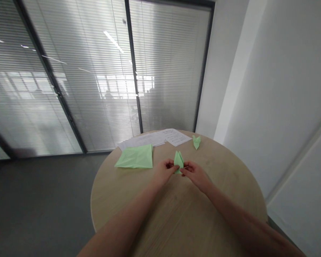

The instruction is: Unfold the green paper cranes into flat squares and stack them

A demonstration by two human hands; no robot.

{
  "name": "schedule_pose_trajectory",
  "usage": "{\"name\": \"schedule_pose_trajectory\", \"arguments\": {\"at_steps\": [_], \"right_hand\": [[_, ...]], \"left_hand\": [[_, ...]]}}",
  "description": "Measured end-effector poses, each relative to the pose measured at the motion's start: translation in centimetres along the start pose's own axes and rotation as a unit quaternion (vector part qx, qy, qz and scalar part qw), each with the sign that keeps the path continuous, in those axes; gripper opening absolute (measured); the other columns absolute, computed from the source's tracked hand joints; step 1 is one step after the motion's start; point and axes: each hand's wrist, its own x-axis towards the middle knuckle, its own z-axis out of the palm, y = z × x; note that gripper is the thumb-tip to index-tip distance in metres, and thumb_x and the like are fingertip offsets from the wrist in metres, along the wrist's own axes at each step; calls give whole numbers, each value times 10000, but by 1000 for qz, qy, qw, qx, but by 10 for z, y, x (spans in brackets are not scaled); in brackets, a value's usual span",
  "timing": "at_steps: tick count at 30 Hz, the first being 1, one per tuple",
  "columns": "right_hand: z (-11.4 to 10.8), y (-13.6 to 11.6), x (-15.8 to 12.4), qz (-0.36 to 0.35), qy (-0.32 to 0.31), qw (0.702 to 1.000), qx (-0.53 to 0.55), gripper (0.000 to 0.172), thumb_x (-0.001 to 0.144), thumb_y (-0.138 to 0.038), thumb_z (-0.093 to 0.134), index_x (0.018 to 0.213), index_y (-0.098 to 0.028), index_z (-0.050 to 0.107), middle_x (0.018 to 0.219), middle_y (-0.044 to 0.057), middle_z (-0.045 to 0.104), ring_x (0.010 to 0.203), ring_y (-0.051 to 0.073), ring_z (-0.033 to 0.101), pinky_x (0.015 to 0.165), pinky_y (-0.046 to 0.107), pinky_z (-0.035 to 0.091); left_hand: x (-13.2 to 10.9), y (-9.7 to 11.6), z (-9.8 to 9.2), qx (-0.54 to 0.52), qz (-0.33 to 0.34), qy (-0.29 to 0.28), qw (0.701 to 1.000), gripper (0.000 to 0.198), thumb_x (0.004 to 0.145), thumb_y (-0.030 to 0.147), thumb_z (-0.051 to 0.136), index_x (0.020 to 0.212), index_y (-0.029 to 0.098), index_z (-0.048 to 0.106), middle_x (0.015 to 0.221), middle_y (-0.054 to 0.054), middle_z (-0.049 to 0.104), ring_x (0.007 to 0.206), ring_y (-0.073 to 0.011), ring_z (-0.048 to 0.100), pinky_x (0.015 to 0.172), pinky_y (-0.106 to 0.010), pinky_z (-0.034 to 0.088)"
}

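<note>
Between my two hands is a piece of folded green paper [178, 157], its pointed tips facing away from me. My left hand [166, 169] pinches its left side, thumb on the near face. On the right side, my right hand [193, 171] grips the same paper with thumb and curled fingers. Both thumbs lie close together near the lower part of the paper, and the fingers behind it are partly hidden. Further off to the right sits a small folded green paper figure [196, 142], apart from both hands.
The round wooden table [117, 200] carries a larger green paper sheet [135, 157] at the left. Printed white papers [176, 137] overlap along its far edge. Beyond stand glass panels with blinds [166, 71], and a white wall [283, 89] rises on the right.
</note>
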Motion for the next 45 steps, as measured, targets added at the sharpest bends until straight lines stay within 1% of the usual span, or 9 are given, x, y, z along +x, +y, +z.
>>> {"name": "schedule_pose_trajectory", "arguments": {"at_steps": [5, 9, 14, 23, 29, 33, 38, 42, 45], "right_hand": [[3, 1, 2, -5, 45, 998, 39, 415, 717, -377, 823, 1014, -242, 566, 856, 24, 685, 795, 201, 686, 733, 357, 587], [5, -4, 1, -15, 72, 995, 63, 551, 732, -389, 808, 1170, -268, 496, 800, -19, 653, 771, 202, 691, 754, 399, 614], [8, -9, 0, -33, 30, 996, 74, 621, 785, -406, 772, 1343, -289, 526, 1007, 36, 714, 905, 212, 708, 813, 399, 617], [1, 0, 2, -22, 19, 998, 63, 377, 774, -496, 818, 1033, -232, 745, 1021, 61, 755, 881, 225, 719, 816, 402, 616], [-3, 4, 5, -12, 56, 996, 66, 328, 729, -475, 839, 940, -233, 774, 941, 48, 755, 827, 213, 704, 789, 387, 609], [-6, 2, 4, -26, 58, 996, 65, 253, 739, -446, 815, 881, -243, 766, 913, 43, 749, 836, 223, 694, 823, 401, 588], [-7, -3, 1, -72, 45, 996, 33, 101, 746, -361, 774, 761, -262, 755, 1059, 24, 737, 992, 228, 674, 915, 370, 535], [-4, -6, -1, -32, 46, 997, 48, 81, 722, -339, 740, 715, -258, 741, 1113, 15, 727, 999, 226, 667, 891, 357, 536], [-2, -9, -2, 14, 49, 993, 109, 89, 707, -327, 709, 720, -239, 718, 1148, 27, 732, 975, 228, 677, 862, 356, 542]], "left_hand": [[-1, 2, 2, -37, 19, 17, 999, 373, 716, 278, 804, 984, 176, 564, 719, 33, 628, 626, -117, 581, 587, -227, 445], [-4, 6, 4, -47, 33, 18, 998, 517, 765, 232, 747, 1216, 184, 497, 919, -41, 729, 680, -129, 634, 617, -246, 505], [-3, 5, 4, -12, 29, 27, 999, 373, 786, 219, 707, 1145, 155, 626, 1029, -89, 730, 722, -140, 654, 645, -275, 553], [-4, 9, 2, -82, -4, 8, 997, 414, 741, 327, 787, 1088, 161, 636, 981, -71, 716, 753, -149, 659, 624, -261, 550], [-6, 11, 2, -21, 33, 13, 999, 349, 775, 316, 745, 1079, 154, 691, 972, -71, 713, 733, -146, 642, 650, -279, 557], [-9, 11, 4, -13, 14, -35, 999, 306, 839, 399, 686, 1007, 149, 745, 867, -72, 713, 791, -182, 656, 684, -294, 569], [-9, 10, 5, -56, -19, -56, 997, 405, 883, 524, 631, 982, 151, 755, 971, -100, 718, 910, -221, 660, 682, -300, 573], [-6, 7, 3, -7, -30, -36, 999, 328, 798, 394, 751, 1015, 149, 743, 775, -29, 668, 694, -147, 609, 664, -272, 523], [-5, 7, 1, 34, -14, -17, 999, 322, 740, 256, 778, 1041, 154, 726, 731, 2, 638, 676, -133, 601, 677, -258, 494]]}}
